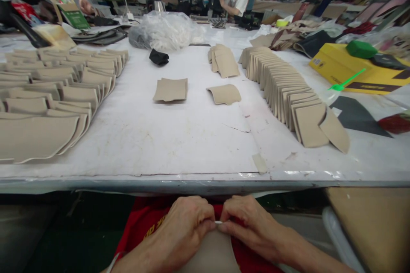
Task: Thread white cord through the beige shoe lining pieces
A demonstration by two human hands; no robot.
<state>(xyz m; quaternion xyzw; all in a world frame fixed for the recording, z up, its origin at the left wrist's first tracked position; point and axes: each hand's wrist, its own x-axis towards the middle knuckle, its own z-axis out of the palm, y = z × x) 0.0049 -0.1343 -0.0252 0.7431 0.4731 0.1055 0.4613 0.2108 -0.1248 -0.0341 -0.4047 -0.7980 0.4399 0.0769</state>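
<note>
A beige fabric piece [209,254] lies over my lap, below the table's front edge. My left hand [192,222] is closed, pinching its upper edge between thumb and fingers. Close beside it, my right hand [248,224] pinches the same edge. A short white strip of that edge shows between the two thumbs. The lower part of the piece is cut off by the frame and partly covered by my left forearm. Red cloth with yellow lettering [156,226] lies under my hands.
On the white-covered table [192,145], rows of curved beige pieces [38,134] stand left. A long leaning row of beige pieces [282,89] stands right, near a yellow box [355,68]. Small beige stacks [171,89] and a plastic bag [166,30] lie between. People sit farther back.
</note>
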